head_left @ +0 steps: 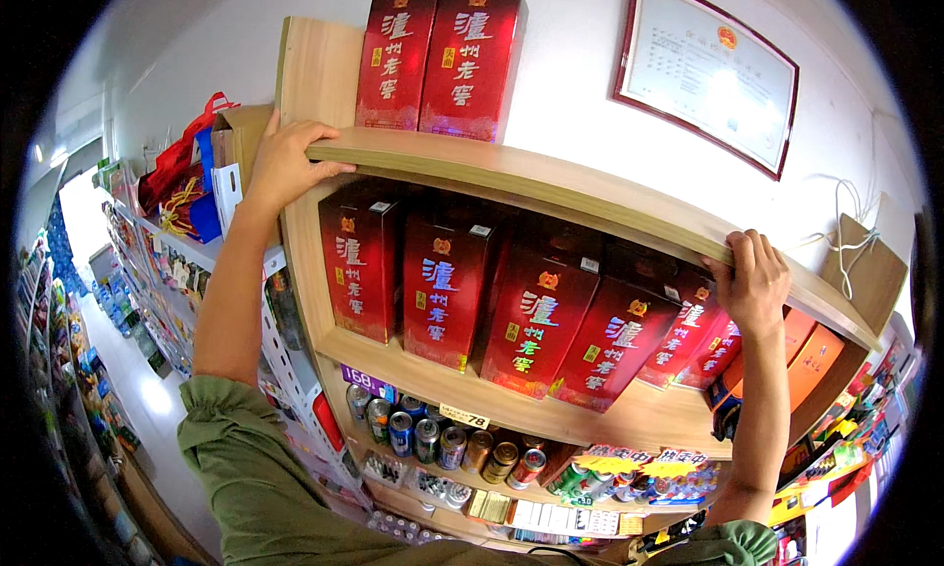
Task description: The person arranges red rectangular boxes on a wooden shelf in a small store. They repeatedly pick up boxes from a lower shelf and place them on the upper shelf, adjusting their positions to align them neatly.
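Both arms are raised to a wooden shelf unit. My left hand [291, 160] holds the left end of the top shelf board [516, 169], thumb below and fingers above, beside the wooden side panel [322, 72]. Farther right, my right hand [756, 278] is wrapped over the front edge of the same board, its fingers on the upper side. Two red liquor boxes [472, 64] with silver writing stand upright on top, right of my left hand. Under the board, several matching red boxes [442, 293] stand on the second shelf [354, 352]. Orange boxes [815, 367] sit partly behind my right forearm.
Drink cans [451, 448] line a lower shelf, with cigarette packs [564, 518] below. A framed certificate [708, 72] hangs on the wall. White cables [848, 234] loop at the right end. A metal rack [273, 345] with a red bag [177, 156] stands left, beside an aisle [151, 389].
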`<control>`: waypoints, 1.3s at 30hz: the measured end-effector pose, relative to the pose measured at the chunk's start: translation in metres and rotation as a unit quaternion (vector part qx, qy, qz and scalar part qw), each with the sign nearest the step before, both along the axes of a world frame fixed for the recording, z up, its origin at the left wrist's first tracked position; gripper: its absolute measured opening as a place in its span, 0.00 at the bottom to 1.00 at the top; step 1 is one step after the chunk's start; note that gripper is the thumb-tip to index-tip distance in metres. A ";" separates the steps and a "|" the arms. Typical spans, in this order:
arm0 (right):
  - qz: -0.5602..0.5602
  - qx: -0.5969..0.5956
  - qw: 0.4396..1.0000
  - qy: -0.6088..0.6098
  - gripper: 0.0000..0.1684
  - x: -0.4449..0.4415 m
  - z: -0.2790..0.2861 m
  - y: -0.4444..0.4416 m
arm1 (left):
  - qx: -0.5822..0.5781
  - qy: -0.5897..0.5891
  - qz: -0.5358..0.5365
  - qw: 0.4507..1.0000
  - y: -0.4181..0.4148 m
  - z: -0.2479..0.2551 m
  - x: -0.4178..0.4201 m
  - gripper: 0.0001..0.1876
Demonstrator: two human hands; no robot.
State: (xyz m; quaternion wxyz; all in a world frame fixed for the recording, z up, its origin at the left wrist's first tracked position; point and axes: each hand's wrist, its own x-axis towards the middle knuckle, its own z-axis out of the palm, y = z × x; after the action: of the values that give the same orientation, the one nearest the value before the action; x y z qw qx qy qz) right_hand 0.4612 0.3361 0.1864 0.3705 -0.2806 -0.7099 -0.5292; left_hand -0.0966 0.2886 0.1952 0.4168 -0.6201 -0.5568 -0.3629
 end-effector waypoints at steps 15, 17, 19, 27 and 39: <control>-0.017 0.026 0.999 0.011 0.21 0.003 -0.006 0.005 | 0.024 0.048 -0.017 0.998 0.017 0.002 -0.008 0.22; 0.021 0.056 0.998 0.007 0.21 0.005 -0.008 0.010 | 0.055 0.095 -0.019 0.994 0.019 0.005 -0.007 0.18; 0.001 0.054 0.998 0.011 0.22 0.004 -0.010 0.015 | 0.069 0.120 -0.065 0.988 0.025 0.007 -0.035 0.18; 0.003 0.065 0.998 0.009 0.22 0.004 -0.007 0.010 | 0.053 0.052 -0.103 0.992 0.043 0.000 -0.056 0.19; 0.000 0.140 0.990 0.007 0.17 0.004 -0.011 0.010 | 0.130 0.073 -0.102 0.984 0.025 -0.011 -0.016 0.22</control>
State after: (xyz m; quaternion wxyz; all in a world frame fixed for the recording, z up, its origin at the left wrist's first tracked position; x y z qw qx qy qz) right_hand 0.4655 0.3458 0.1757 0.4109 -0.2293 -0.6261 -0.6218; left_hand -0.1121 0.3137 0.1840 0.4943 -0.6386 -0.4072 -0.4267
